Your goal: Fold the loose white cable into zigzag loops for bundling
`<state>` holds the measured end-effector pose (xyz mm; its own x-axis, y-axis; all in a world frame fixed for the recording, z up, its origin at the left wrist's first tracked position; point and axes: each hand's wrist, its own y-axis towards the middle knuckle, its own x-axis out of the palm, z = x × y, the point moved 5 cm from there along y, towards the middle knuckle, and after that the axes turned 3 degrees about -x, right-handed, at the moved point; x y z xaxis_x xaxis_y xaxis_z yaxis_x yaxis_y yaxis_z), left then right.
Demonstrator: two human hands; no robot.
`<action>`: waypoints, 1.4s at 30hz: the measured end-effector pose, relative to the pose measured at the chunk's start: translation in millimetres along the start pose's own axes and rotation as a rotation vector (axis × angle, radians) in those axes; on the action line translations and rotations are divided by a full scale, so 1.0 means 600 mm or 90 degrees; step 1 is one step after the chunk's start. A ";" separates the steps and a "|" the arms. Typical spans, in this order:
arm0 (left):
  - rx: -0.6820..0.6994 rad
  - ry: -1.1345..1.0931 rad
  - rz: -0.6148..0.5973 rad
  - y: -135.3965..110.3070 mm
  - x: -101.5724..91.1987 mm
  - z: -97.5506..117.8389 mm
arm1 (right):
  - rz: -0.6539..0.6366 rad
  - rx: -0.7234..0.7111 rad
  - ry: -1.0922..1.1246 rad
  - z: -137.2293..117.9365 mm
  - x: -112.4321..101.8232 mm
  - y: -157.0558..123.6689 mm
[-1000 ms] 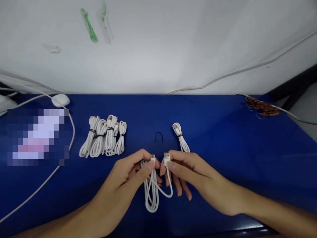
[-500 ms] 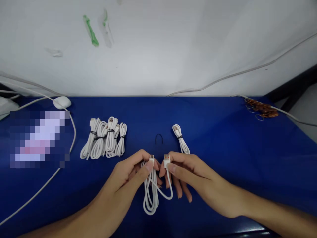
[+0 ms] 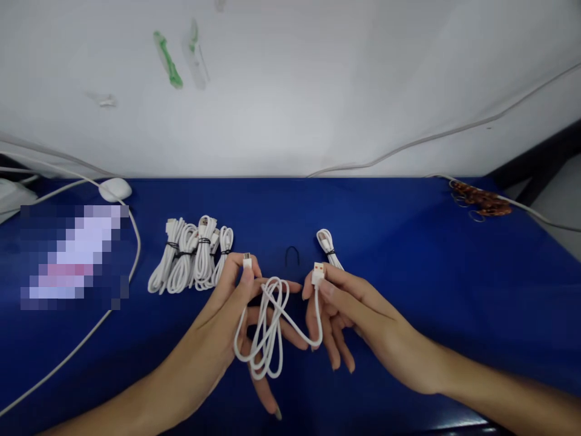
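Table [image 3: 408,242]: glossy blue | wall [image 3: 290,85]: pale | left hand [image 3: 227,312], right hand [image 3: 363,306]: pinching plugs [image 3: 318,275] of white cable [image 3: 267,333]

The left grip [image 3: 227,306] is a bare human hand, slim in build, with long, slender fingers that taper to rounded tips. A narrow fingernail shows at the end of its lowest finger. The left forearm [image 3: 145,387] is bare and smooth right down to the edge of view. The right grip [image 3: 363,312] is also a bare hand, similarly slim, with small nails visible on its lower fingertips. It narrows at a bare wrist into the right forearm [image 3: 490,381], slender, smooth and uncovered up to the edge.
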<state>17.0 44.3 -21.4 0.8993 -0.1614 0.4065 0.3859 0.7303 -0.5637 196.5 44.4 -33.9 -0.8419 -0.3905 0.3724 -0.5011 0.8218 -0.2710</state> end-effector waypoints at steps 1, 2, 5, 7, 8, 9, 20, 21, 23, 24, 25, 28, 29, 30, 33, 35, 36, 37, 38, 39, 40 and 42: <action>0.007 -0.006 -0.015 0.000 0.003 0.002 | -0.001 0.000 0.002 0.000 0.000 0.000; 0.015 -0.005 -0.025 -0.001 0.006 0.005 | -0.005 0.000 0.002 -0.001 0.001 0.001; 0.028 0.022 -0.017 -0.008 0.011 0.012 | -0.002 0.008 -0.002 -0.003 0.001 0.001; 0.040 0.035 0.003 -0.012 0.012 0.016 | -0.001 0.012 -0.003 -0.003 0.001 0.000; 0.044 0.037 0.010 -0.012 0.012 0.017 | -0.003 0.013 -0.003 -0.003 0.001 -0.001; 0.048 0.036 0.014 -0.012 0.012 0.017 | -0.004 0.014 -0.003 -0.003 0.000 -0.001; 0.030 0.101 -0.089 0.013 0.005 0.004 | -0.022 0.071 -0.020 -0.008 0.001 -0.002; 0.029 0.121 -0.090 0.012 0.007 0.006 | -0.025 0.069 -0.020 -0.009 0.002 -0.002; 0.026 0.147 -0.084 0.011 0.009 0.008 | -0.026 0.063 -0.016 -0.009 0.003 -0.002; 0.027 0.156 -0.081 0.011 0.011 0.008 | -0.021 0.062 -0.016 -0.008 0.004 -0.003; 0.029 0.162 -0.078 0.009 0.012 0.008 | -0.014 0.062 -0.019 -0.006 0.003 -0.003; 0.040 0.182 -0.058 0.004 0.015 0.007 | 0.019 0.062 -0.056 -0.001 0.002 -0.004; 0.040 0.191 -0.050 0.001 0.016 0.006 | 0.032 0.056 -0.075 0.000 0.001 -0.005; 0.037 0.201 -0.042 -0.001 0.016 0.005 | 0.044 0.049 -0.092 0.001 0.000 -0.005; 0.036 0.222 -0.023 -0.004 0.015 0.003 | 0.066 0.046 -0.137 0.006 -0.001 -0.008; 0.039 0.229 -0.010 -0.003 0.013 0.003 | 0.079 0.056 -0.160 0.011 -0.003 -0.011; 0.042 0.231 -0.006 -0.001 0.012 0.004 | 0.088 0.056 -0.162 0.012 -0.004 -0.011; 0.043 0.232 -0.004 0.001 0.011 0.004 | 0.101 0.050 -0.157 0.012 -0.006 -0.012; 0.044 0.232 0.000 0.002 0.010 0.004 | 0.117 0.039 -0.142 0.012 -0.008 -0.012; 0.049 0.230 0.008 0.003 0.008 0.005 | 0.134 0.026 -0.124 0.010 -0.010 -0.011; 0.054 0.229 0.017 0.004 0.007 0.006 | 0.151 0.015 -0.106 0.009 -0.012 -0.011; 0.068 0.226 0.035 0.004 0.004 0.008 | 0.181 -0.001 -0.080 0.005 -0.016 -0.008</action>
<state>19.1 48.9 -18.5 0.9405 -0.3270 0.0921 0.3286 0.8063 -0.4918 206.7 42.9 -39.0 -0.9663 -0.1932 0.1699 -0.2421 0.9063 -0.3465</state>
